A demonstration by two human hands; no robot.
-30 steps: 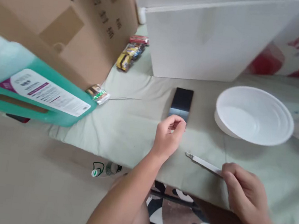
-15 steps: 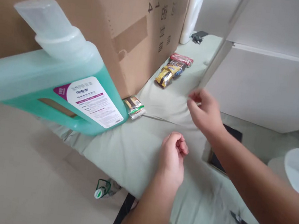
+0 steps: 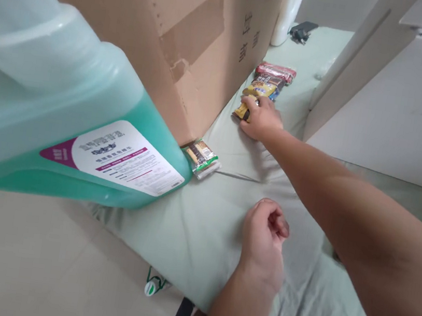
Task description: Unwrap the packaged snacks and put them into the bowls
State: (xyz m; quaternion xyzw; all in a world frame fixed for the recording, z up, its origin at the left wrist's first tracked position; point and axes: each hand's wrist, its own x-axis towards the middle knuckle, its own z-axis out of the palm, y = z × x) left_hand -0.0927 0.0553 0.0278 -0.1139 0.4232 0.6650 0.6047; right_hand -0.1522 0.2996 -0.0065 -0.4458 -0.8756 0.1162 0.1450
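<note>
Right hand (image 3: 261,118) reaches over the yellow packet (image 3: 242,111), fingers and thumb set around it; cannot tell whether they pinch. The packet lies on the cloth-covered counter (image 3: 185,227) at the near end of a row of wrapped packets (image 3: 274,73), beside the cardboard box (image 3: 204,94). Left hand (image 3: 265,233), fingers curled loosely inward, is nearer the counter's edge.

The right hand (image 3: 261,121) partly hides a yellow packet (image 3: 242,111). The left edge crops the jug (image 3: 89,101); its fine print (image 3: 134,168) blurs.
</note>
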